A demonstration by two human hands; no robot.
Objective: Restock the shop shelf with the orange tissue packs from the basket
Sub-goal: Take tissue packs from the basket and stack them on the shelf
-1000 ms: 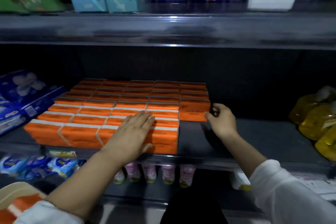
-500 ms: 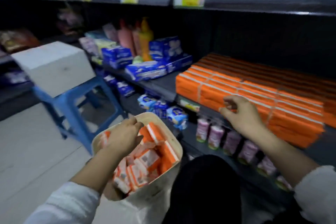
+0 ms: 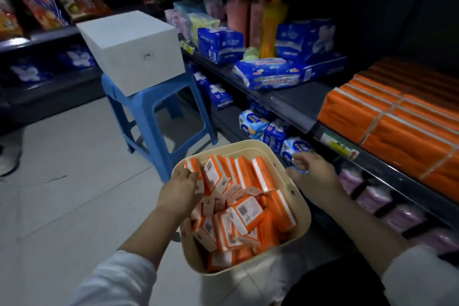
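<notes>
Head view: the left hand (image 3: 180, 191) is down inside the basket (image 3: 238, 144), at its left side, with the fingers lying on the loose orange tissue packs (image 3: 248, 211). The thumb is hidden under the hand, so I cannot tell if it grasps a pack or only touches them. The right hand (image 3: 316, 177) hangs just over the right rim of the basket. Its fingers are loosely bent and it carries nothing.

The cream basket stands low in front of the person and is full of packs that lie in all directions, some on edge, some flat with the label side up. To the right, on the shelf (image 3: 293, 104), the stocked rows (image 3: 397, 129) of the same orange packs lie flat and tight together. Left of them lie blue packs (image 3: 268, 74), with tall bottles (image 3: 273, 10) behind. Further left, a white box (image 3: 131, 49) sits on a blue stool (image 3: 154, 109) on the tiled floor (image 3: 62, 181).

The step in hand is, I think, to take packs out. To do it well, the left hand should close on a pack that stands on edge, by its two long sides, because the wrapping looks soft and smooth and may slip. The right hand could take a second pack or steady the rim. Each pack should then be turned the same way as the rows before it goes on the shelf.
</notes>
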